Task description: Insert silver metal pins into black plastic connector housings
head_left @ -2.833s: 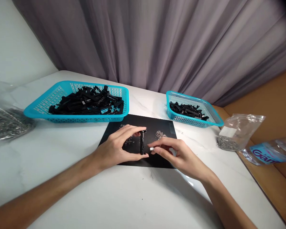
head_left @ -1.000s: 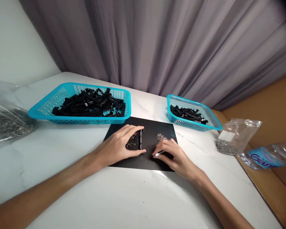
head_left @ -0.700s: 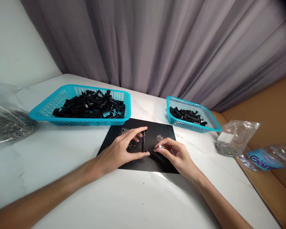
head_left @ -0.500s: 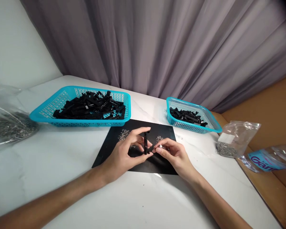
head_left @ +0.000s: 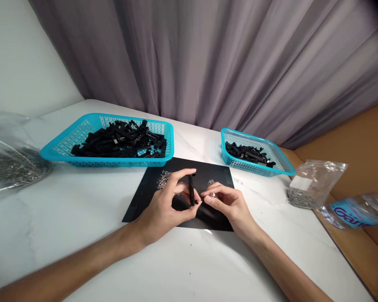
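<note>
A slim black plastic part (head_left: 191, 189) stands nearly upright between the thumb and fingers of my left hand (head_left: 164, 205), above a black mat (head_left: 151, 188). Just right of its lower end, my right hand (head_left: 233, 205) has thumb and fingertips pinched together; what they hold, if anything, is too small to make out. On the mat lie a pile of small metal pieces (head_left: 164, 179) behind my left hand and a smaller metal pile (head_left: 210, 182) behind my right fingers.
A large blue basket (head_left: 113, 160) of black parts stands at the left, a smaller blue basket (head_left: 258, 167) of black parts at the right. A bag of metal pieces (head_left: 15, 165) lies far left; another bag (head_left: 305, 195) and a plastic bottle (head_left: 353, 212) are at the right.
The black part has tilted slightly and shifted a little left in my left hand. My right hand's fingertips remain close to its lower end.
</note>
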`<state>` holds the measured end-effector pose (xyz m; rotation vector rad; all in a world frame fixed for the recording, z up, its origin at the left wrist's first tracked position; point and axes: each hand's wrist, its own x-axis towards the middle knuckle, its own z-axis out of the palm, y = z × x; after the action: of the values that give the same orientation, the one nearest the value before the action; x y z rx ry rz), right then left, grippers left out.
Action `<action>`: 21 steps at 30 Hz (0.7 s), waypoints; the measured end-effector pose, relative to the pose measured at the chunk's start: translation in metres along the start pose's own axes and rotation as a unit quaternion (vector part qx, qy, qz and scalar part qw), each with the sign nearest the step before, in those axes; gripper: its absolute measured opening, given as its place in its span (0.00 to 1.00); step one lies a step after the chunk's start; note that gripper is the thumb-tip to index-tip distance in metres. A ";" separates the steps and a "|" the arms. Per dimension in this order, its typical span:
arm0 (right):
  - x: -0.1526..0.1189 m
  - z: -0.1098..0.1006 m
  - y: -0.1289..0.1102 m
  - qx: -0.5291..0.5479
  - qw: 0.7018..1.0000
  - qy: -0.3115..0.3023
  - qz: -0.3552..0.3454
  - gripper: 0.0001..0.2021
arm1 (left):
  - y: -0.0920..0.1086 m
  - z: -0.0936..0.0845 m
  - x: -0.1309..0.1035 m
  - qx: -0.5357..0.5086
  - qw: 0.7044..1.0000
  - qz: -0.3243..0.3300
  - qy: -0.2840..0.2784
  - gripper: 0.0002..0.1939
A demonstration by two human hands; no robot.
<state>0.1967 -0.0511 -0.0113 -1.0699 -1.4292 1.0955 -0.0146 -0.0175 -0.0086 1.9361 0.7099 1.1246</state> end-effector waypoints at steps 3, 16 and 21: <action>-0.002 -0.008 -0.003 -0.129 0.991 -0.009 -0.016 0.10 | 0.004 -0.002 0.004 -0.024 0.999 -0.035 0.002 0.36; -0.006 -0.008 0.009 -0.391 0.884 -0.034 -0.254 0.13 | 0.006 -0.018 0.022 -0.272 0.929 -0.241 -0.077 0.36; -0.010 -0.003 -0.004 -0.292 0.895 -0.008 -0.337 0.18 | 0.012 -0.018 0.021 -0.300 0.909 -0.268 -0.108 0.35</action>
<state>0.2004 -0.0618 -0.0091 -0.8327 -1.9984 0.1667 -0.0202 -0.0017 0.0171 1.2086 0.6241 0.6607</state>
